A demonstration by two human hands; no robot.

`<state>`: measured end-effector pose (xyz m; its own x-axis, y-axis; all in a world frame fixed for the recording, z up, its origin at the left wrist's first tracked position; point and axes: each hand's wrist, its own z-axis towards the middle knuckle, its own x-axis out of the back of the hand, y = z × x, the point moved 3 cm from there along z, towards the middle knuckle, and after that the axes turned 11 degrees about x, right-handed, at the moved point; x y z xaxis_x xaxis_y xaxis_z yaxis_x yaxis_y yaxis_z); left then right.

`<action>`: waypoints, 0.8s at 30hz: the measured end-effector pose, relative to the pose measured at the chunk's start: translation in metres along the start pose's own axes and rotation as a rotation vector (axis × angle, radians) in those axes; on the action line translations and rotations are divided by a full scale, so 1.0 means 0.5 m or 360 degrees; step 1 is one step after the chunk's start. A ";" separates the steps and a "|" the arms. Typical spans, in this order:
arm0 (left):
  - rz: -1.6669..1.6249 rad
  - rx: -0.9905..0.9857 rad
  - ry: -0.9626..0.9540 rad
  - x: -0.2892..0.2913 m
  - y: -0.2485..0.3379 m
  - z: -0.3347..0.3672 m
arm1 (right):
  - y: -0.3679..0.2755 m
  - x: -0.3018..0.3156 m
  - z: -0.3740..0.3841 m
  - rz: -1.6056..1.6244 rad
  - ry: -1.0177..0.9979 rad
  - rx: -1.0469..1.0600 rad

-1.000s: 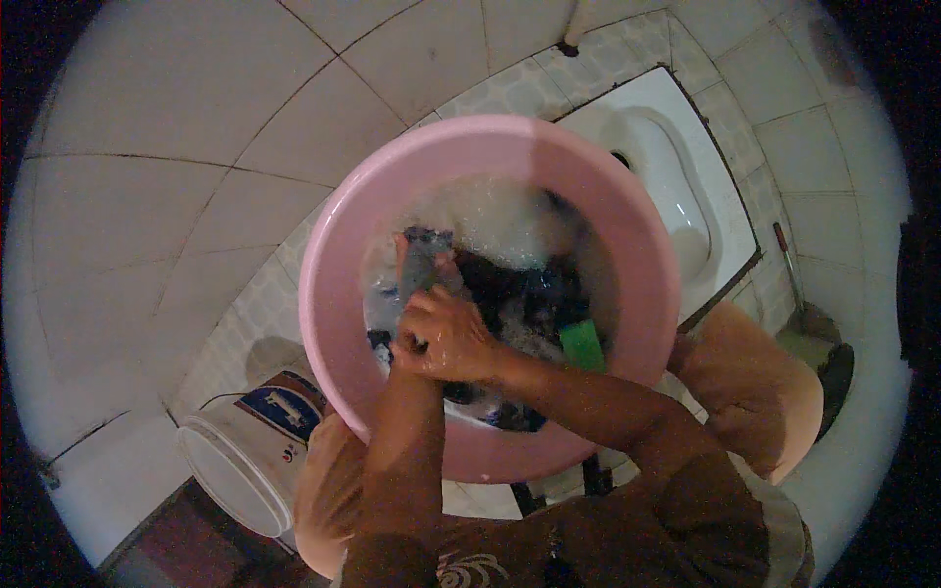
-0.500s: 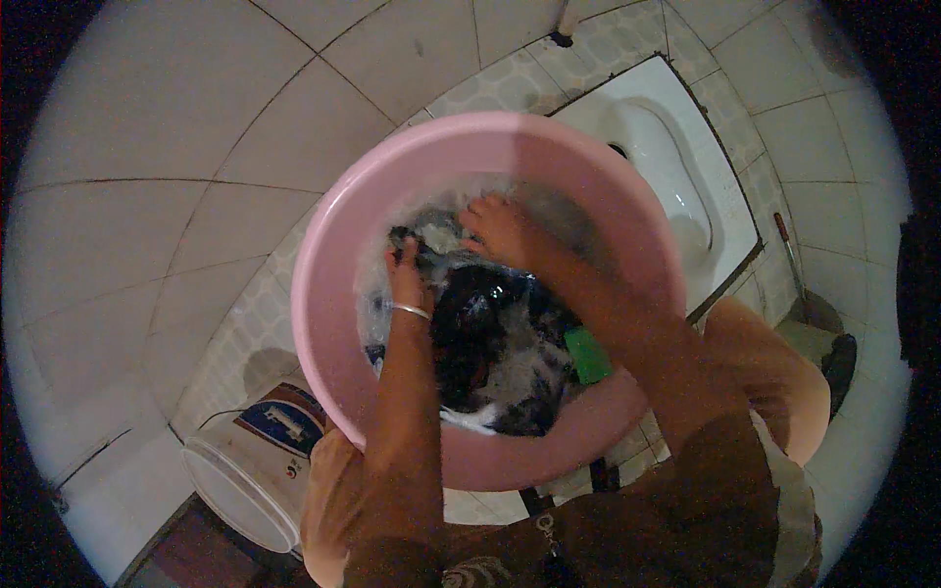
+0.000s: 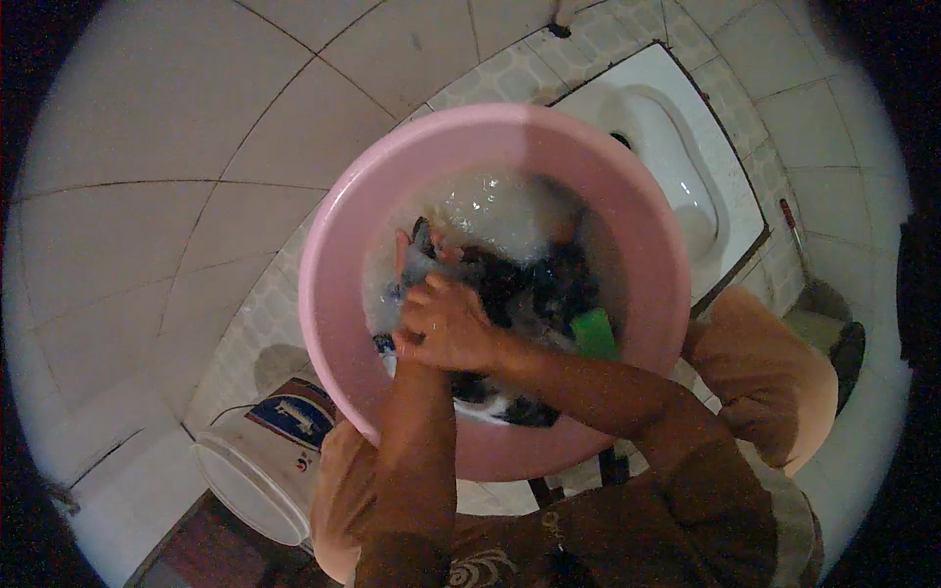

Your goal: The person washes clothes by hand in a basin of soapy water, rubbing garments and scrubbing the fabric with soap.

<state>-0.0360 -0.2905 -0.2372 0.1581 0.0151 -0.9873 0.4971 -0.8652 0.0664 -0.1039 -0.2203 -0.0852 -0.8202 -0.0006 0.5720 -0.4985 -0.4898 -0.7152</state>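
Note:
A pink tub (image 3: 510, 120) holds cloudy, sudsy water and a heap of dark, wet clothes (image 3: 534, 284). My left hand (image 3: 431, 249) is at the left side of the heap, closed on a bunched dark-grey part of it, with a tip of cloth sticking up between thumb and fingers. Pressed against that bunch, near my left wrist, my right hand (image 3: 441, 318) has its fingers curled on the cloth. What lies under its palm is hidden. A green block (image 3: 594, 335) rests on the clothes near the tub's right side.
A white bucket (image 3: 250, 470) with a dark label lies tipped at the lower left. Past the tub's right rim is a white squat toilet (image 3: 735, 201). Farther right a thin red-handled tool (image 3: 788, 218) leans by the tiled wall. My knees flank the tub.
My right hand has come back from the far side of the tub to my left hand. Much of the heap has shifted, baring sudsy water at the far side.

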 end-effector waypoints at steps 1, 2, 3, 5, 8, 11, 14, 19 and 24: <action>0.0020 -0.0030 0.0176 0.009 -0.013 0.002 | 0.034 -0.013 -0.002 -0.0004 0.0003 -0.0019; 0.0048 -0.0068 0.0345 0.008 -0.024 0.003 | 0.072 -0.021 0.003 -0.0069 0.0042 -0.0032; 0.0087 -0.0118 0.0525 0.000 -0.031 -0.004 | 0.091 -0.018 0.022 -0.0118 0.0086 -0.0035; 0.0137 -0.0201 0.0871 -0.012 -0.056 -0.010 | 0.132 -0.028 0.049 -0.0294 -0.0022 -0.0513; 0.0225 -0.0331 0.1367 -0.041 -0.071 -0.007 | 0.232 0.022 0.066 -0.0134 -0.0042 -0.0716; 0.0334 -0.0555 0.1344 -0.083 -0.013 0.001 | 0.321 0.036 0.030 -0.0498 0.0052 -0.0578; 0.0906 -0.0612 0.1326 -0.050 0.014 -0.043 | 0.292 0.018 -0.009 -0.0910 0.0155 0.0129; 0.0880 -0.0030 0.1903 0.058 0.014 -0.061 | 0.350 -0.005 -0.043 -0.0119 -0.0347 -0.0564; -0.0090 -0.0284 0.0802 -0.102 -0.048 0.019 | 0.096 0.039 -0.003 -0.0053 -0.0005 -0.0084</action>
<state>-0.0644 -0.2754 -0.1896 0.4951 0.3359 -0.8013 0.6469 -0.7582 0.0819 -0.1442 -0.2427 -0.1087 -0.8019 0.0121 0.5973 -0.5399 -0.4430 -0.7157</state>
